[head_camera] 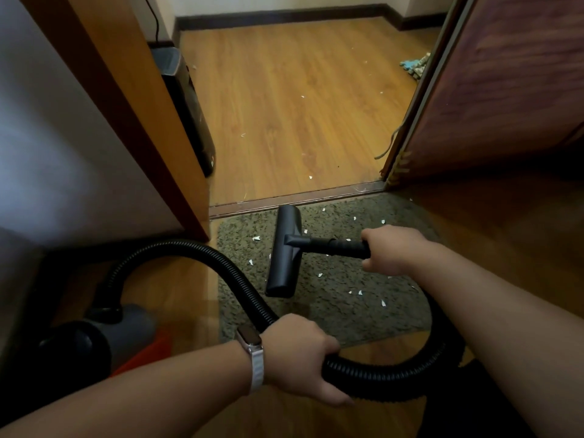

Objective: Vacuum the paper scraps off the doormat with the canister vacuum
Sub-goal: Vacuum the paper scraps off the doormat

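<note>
A grey-green shaggy doormat lies before the threshold, dotted with several white paper scraps. The black floor nozzle rests on the mat's left half, lying lengthwise. My right hand grips the short black wand joined to the nozzle. My left hand holds the ribbed black hose, which loops from the wand back to the grey and black canister vacuum at the lower left.
A wooden door frame stands left and an open brown door right. Beyond the threshold strip lies wood floor with stray scraps, a black appliance and a blue cloth.
</note>
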Action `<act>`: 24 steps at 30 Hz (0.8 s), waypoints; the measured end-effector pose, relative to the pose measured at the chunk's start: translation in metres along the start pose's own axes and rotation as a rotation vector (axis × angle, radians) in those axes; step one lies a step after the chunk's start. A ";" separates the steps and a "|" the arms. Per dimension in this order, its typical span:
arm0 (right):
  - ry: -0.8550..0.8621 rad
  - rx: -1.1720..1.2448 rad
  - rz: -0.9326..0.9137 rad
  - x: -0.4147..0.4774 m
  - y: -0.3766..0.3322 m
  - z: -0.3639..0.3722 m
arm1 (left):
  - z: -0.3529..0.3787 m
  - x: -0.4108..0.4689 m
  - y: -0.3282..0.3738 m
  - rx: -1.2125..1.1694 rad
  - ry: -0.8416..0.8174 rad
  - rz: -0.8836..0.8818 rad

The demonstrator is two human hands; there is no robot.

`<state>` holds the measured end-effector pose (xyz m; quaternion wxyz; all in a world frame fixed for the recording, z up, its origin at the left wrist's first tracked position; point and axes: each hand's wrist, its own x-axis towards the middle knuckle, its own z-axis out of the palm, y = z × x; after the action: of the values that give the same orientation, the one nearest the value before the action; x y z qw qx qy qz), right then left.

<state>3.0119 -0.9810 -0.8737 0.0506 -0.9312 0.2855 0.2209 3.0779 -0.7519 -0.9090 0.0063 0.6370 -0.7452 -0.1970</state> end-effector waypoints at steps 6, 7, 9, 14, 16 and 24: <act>0.005 0.119 0.004 0.000 0.006 -0.001 | 0.007 -0.016 -0.061 0.058 -0.088 -0.068; 0.020 0.149 0.017 0.000 0.008 -0.003 | 0.005 -0.021 -0.077 0.104 -0.072 -0.108; 0.057 0.212 0.046 -0.001 0.011 -0.006 | -0.001 -0.035 -0.110 0.164 -0.035 -0.209; 0.148 0.336 0.062 -0.003 0.015 -0.011 | -0.012 -0.053 -0.137 0.213 -0.003 -0.397; 0.165 0.315 0.046 -0.001 0.015 -0.012 | -0.013 -0.043 -0.117 0.210 -0.027 -0.406; 0.147 0.217 0.020 0.008 0.008 -0.006 | 0.015 -0.015 -0.066 0.123 -0.097 -0.159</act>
<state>3.0158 -0.9933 -0.8715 0.1278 -0.9309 0.3201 0.1205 3.1396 -0.7409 -0.9392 -0.0842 0.6830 -0.7025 -0.1814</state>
